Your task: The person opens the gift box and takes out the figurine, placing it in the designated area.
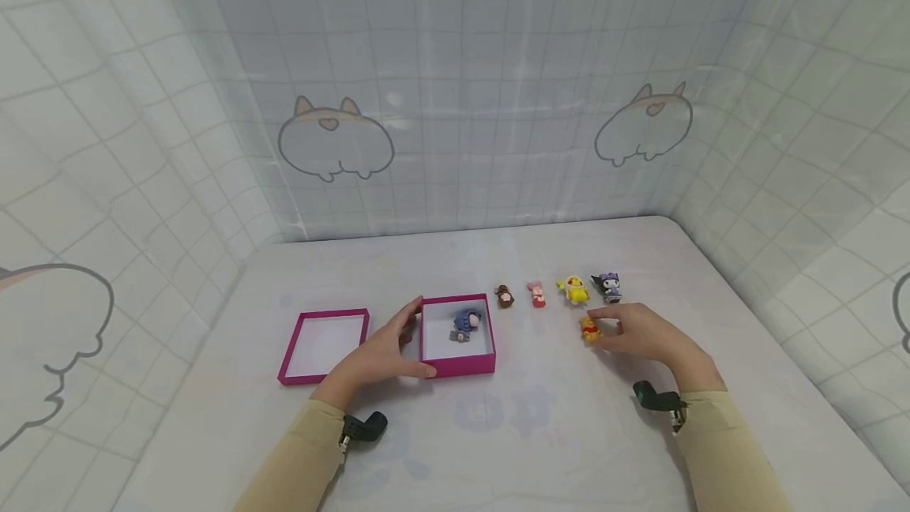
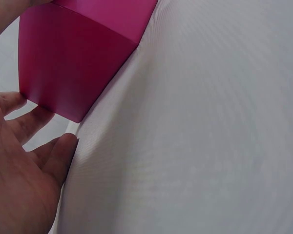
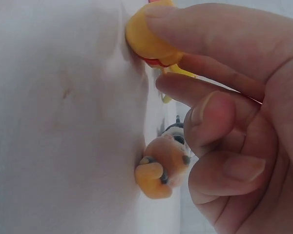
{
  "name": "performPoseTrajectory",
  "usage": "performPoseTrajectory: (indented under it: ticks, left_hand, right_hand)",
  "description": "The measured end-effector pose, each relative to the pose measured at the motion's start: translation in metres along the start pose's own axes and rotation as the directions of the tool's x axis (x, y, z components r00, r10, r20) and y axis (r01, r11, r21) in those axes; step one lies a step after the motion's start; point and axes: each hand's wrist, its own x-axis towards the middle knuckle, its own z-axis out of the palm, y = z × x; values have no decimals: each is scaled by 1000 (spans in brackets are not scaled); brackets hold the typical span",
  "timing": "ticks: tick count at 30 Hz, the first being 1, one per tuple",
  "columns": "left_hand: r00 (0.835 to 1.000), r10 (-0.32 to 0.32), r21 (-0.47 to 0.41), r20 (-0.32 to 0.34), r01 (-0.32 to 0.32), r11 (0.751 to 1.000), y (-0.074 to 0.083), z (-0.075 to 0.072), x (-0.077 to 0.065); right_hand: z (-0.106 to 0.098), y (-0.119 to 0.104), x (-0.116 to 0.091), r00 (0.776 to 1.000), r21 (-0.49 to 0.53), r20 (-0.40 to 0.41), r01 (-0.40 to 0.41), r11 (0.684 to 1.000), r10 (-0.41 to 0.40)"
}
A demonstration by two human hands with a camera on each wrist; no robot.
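Observation:
My left hand (image 1: 380,354) spans the left side of a magenta box (image 1: 462,367), thumb at the front corner and fingertips at the back. Inside the box lie a blue donkey-like figurine (image 1: 467,320) and a small grey piece (image 1: 459,336). In the left wrist view, fingertips touch the box's magenta wall (image 2: 73,58). My right hand (image 1: 643,330) pinches a yellow bear figurine (image 1: 589,329) in a red top, between thumb and fingers at the tabletop. The right wrist view shows the bear's rounded yellow body (image 3: 146,36) under the thumb.
A magenta-rimmed lid (image 1: 287,358) lies left of the box. Behind stand a brown figurine (image 1: 504,296), a pink-and-red one (image 1: 536,294), a yellow one (image 1: 574,290) and a purple-and-black one (image 1: 609,287). An orange figurine (image 3: 158,170) shows below the right fingers in the wrist view.

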Motion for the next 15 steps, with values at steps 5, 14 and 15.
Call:
performPoseTrajectory:
  ticks: [5, 14, 15]
  left_hand:
    - [1000, 1, 5, -3, -1, 1000, 0, 0, 0]
    - [1000, -3, 12, -10, 3, 1000, -1, 1, 0]
    - [1000, -4, 14, -11, 4, 1000, -1, 1, 0]
  right_hand:
    - [0, 0, -2, 1000, 0, -8, 17, 1000, -17]
    - [-2, -3, -4, 1000, 1, -5, -3, 1000, 3]
    - [-2, -3, -4, 1000, 3, -6, -4, 1000, 4]
